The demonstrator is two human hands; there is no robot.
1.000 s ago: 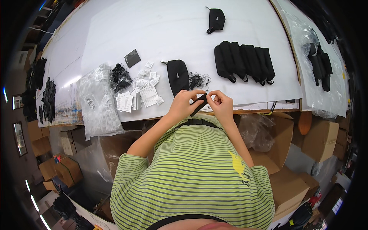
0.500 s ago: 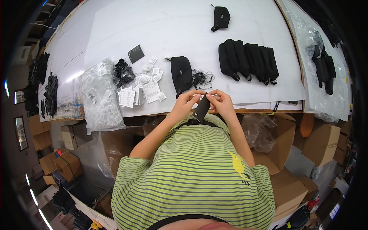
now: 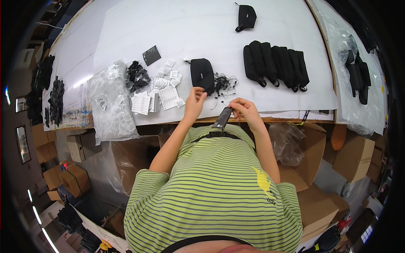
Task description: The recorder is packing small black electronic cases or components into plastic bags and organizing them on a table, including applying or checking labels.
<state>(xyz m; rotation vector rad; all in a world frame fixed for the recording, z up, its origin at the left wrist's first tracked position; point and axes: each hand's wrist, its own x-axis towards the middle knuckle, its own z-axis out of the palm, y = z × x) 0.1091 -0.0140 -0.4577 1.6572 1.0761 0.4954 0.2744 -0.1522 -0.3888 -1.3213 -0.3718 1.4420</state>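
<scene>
So, right hand [image 3: 246, 111] has its thumb and fingers pinched on one black tag [image 3: 222, 119], which hangs by the table's [image 3: 219, 42] front edge, at the waist. Left hand [image 3: 194, 103] is half open at the lower end of one black pouch [image 3: 201, 71]; can't tell if it's gripping. Just beside that: one tangle of black strings [image 3: 226, 83]. There's also one lone pouch [image 3: 247, 17] up top, a row of roughly six pouches [image 3: 278, 63] (they overlap), and one dark card [image 3: 151, 55].
</scene>
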